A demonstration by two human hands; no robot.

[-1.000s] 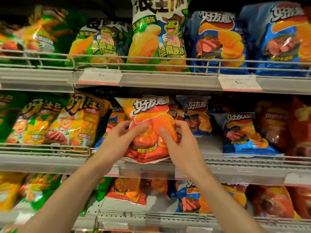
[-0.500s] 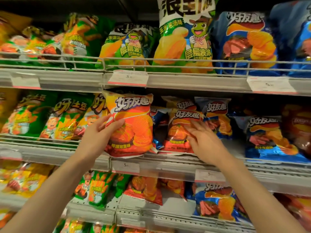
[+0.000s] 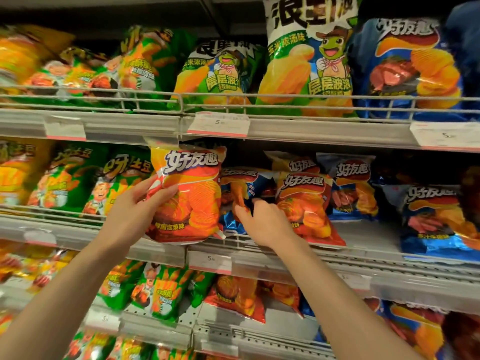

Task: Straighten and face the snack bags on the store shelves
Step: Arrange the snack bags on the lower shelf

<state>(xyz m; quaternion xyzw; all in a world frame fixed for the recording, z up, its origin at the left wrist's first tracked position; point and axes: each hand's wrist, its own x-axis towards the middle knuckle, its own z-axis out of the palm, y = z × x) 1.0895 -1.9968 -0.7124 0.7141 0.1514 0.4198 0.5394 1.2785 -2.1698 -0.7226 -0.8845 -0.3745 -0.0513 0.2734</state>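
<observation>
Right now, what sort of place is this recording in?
Most likely a shop's snack aisle: tiered metal shelves with price tags, packed with chip bags like the orange bag the left hand grips.

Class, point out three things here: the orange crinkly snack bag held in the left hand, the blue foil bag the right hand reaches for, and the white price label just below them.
Orange crinkly snack bag [image 3: 193,201]: head view, front panel.
Blue foil bag [image 3: 257,183]: head view, upper front.
White price label [image 3: 210,261]: head view, label face.

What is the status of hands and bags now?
Left hand grips orange chip bag. Right hand reaching at blue bag behind. Nothing blocking.
</observation>
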